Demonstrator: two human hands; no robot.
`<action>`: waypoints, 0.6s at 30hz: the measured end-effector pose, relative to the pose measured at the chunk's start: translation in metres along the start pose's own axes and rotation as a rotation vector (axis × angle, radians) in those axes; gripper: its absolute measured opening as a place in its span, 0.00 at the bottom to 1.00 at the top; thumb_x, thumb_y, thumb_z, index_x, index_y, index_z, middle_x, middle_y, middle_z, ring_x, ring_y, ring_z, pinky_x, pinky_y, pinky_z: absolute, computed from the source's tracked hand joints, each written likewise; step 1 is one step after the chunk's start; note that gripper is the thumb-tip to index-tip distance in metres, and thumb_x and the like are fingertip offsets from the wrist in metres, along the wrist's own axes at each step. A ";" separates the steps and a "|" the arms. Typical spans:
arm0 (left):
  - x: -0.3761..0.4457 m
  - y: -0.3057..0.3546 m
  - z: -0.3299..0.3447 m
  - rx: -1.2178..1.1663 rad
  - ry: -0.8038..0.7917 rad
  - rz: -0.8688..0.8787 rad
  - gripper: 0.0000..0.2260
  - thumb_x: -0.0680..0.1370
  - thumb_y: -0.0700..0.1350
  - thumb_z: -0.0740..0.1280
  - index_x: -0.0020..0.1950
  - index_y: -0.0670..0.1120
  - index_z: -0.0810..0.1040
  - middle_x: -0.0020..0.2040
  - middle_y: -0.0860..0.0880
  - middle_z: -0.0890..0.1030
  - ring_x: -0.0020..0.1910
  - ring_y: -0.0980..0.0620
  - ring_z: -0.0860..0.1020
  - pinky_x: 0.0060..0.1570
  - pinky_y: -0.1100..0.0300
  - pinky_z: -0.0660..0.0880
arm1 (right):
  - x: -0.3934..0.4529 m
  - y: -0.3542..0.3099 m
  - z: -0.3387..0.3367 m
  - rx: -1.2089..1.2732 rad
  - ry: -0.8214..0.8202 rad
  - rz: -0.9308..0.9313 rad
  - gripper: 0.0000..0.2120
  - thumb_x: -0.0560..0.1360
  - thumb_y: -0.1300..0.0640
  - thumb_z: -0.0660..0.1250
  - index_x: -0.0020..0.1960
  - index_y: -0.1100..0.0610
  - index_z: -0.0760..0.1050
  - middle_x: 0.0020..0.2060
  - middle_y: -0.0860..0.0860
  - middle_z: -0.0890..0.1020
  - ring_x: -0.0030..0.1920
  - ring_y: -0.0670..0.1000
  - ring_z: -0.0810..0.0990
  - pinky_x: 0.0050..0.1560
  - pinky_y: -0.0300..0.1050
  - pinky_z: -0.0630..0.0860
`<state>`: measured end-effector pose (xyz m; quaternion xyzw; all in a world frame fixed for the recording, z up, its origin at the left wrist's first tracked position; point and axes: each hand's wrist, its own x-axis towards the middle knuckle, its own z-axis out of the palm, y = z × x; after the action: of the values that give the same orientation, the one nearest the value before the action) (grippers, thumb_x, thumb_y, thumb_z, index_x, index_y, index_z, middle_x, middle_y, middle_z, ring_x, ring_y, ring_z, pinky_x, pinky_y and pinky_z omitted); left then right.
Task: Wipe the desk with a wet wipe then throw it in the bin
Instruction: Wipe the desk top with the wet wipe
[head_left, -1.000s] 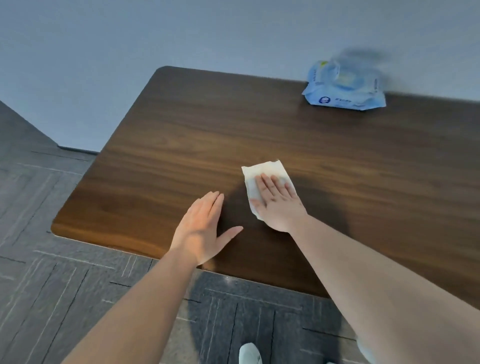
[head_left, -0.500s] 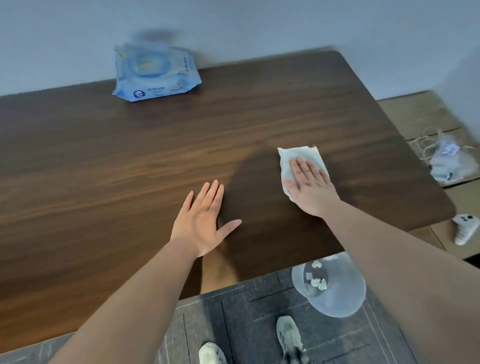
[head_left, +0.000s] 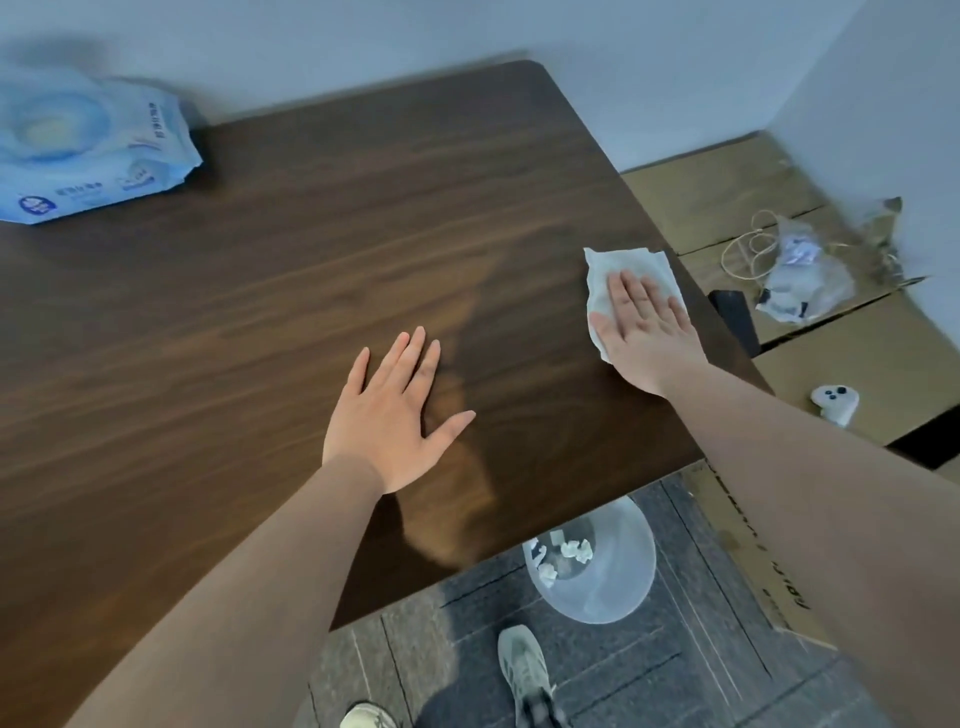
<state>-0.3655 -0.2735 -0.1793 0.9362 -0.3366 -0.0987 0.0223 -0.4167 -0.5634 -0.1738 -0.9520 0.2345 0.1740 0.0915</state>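
Observation:
A white wet wipe (head_left: 610, 270) lies flat on the dark wooden desk (head_left: 311, 260), close to the desk's right edge. My right hand (head_left: 647, 330) presses flat on the wipe, fingers together, covering its lower part. My left hand (head_left: 397, 415) rests palm down on the desk's middle with fingers spread and nothing under it. A translucent bin (head_left: 597, 577) stands on the floor just below the desk's near edge, with several crumpled wipes inside.
A blue pack of wet wipes (head_left: 88, 150) sits at the desk's far left by the wall. Right of the desk are cardboard boxes (head_left: 857, 353) with a plastic bag (head_left: 800, 275), a cord and a white controller (head_left: 835, 402). My shoes (head_left: 524, 675) are on the grey floor.
My right hand has slid the wipe to the right, from the desk's middle to near its right edge. My view swung right, bringing the bin and boxes into sight. The left hand stayed flat.

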 end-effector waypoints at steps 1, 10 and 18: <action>-0.001 0.000 0.000 0.001 0.001 -0.001 0.37 0.73 0.71 0.38 0.77 0.52 0.42 0.77 0.53 0.41 0.74 0.57 0.38 0.74 0.50 0.39 | 0.001 0.001 0.000 -0.003 0.006 0.001 0.28 0.80 0.41 0.36 0.76 0.49 0.35 0.77 0.46 0.38 0.76 0.47 0.36 0.74 0.49 0.35; 0.000 -0.001 0.001 -0.010 0.008 -0.006 0.37 0.73 0.71 0.37 0.77 0.52 0.42 0.78 0.54 0.42 0.75 0.56 0.39 0.74 0.50 0.39 | -0.006 0.006 0.007 0.006 -0.002 0.022 0.28 0.80 0.41 0.36 0.76 0.49 0.35 0.77 0.47 0.38 0.76 0.48 0.36 0.75 0.51 0.36; -0.014 -0.014 -0.010 -0.159 -0.116 -0.032 0.33 0.76 0.66 0.42 0.77 0.52 0.43 0.78 0.53 0.42 0.75 0.56 0.39 0.73 0.53 0.38 | -0.072 -0.048 0.031 -0.048 -0.040 -0.118 0.28 0.80 0.42 0.36 0.76 0.51 0.34 0.77 0.49 0.37 0.76 0.49 0.35 0.72 0.48 0.33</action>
<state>-0.3655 -0.2542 -0.1682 0.9293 -0.3136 -0.1797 0.0754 -0.4625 -0.4832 -0.1706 -0.9624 0.1718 0.1930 0.0837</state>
